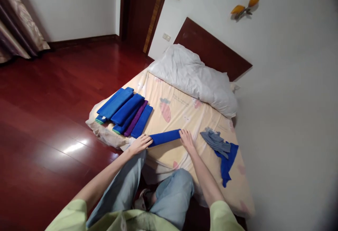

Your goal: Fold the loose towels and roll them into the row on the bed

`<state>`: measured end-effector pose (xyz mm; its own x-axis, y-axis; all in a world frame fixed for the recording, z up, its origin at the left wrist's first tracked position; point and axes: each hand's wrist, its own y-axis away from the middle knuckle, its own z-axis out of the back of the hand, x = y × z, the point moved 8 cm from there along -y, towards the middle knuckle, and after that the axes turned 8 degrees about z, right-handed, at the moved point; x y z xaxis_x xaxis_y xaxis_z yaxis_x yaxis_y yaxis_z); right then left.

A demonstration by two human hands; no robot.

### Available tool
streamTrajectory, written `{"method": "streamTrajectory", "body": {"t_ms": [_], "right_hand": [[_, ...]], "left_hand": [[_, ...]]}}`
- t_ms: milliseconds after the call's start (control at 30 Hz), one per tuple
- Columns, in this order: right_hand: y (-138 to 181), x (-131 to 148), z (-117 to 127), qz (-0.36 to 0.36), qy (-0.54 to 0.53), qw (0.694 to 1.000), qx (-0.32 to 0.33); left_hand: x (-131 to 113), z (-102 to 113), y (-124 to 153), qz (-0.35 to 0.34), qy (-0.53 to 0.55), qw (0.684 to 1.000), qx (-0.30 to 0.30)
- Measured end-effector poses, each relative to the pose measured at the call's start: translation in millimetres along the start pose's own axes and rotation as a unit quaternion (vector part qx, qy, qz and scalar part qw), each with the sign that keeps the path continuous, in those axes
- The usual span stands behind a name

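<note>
A blue cloth [165, 137] folded into a long narrow strip lies on the mattress [182, 118] near its front edge. My left hand [140, 143] rests flat on the strip's left end, fingers stretched out. My right hand [186, 138] presses its right end, fingers also extended. Several folded cloths [124, 112], blue and one purple, lie side by side at the mattress's left corner.
A loose grey cloth [216, 141] and a blue cloth [227, 161] lie unfolded to the right of my hands. A white pillow [192, 76] sits at the head end against a dark headboard [211, 49]. Red wooden floor [50, 118] stretches left. My knees [169, 192] are below.
</note>
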<state>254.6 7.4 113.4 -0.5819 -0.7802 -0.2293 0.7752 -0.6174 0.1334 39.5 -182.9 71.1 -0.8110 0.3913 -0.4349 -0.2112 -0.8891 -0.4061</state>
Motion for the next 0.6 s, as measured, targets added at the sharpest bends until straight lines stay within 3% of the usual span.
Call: {"method": "streamTrajectory", "body": {"t_ms": [167,300,433,600], "right_hand": [[-137,52,57,0.13,-0.023,0.99,-0.056],[-230,105,71,0.207,-0.006,0.975,-0.079],[-285,140,61,0.246,0.06,0.963,-0.086],[-317,155,49,0.25,0.053,0.961,-0.105]], "left_hand": [[38,27,48,0.054,-0.039,0.997,-0.049],[70,45,67,0.071,-0.081,0.988,-0.112],[89,53,69,0.095,-0.135,0.977,-0.132],[103,50,66,0.118,-0.154,0.971,-0.142]]}}
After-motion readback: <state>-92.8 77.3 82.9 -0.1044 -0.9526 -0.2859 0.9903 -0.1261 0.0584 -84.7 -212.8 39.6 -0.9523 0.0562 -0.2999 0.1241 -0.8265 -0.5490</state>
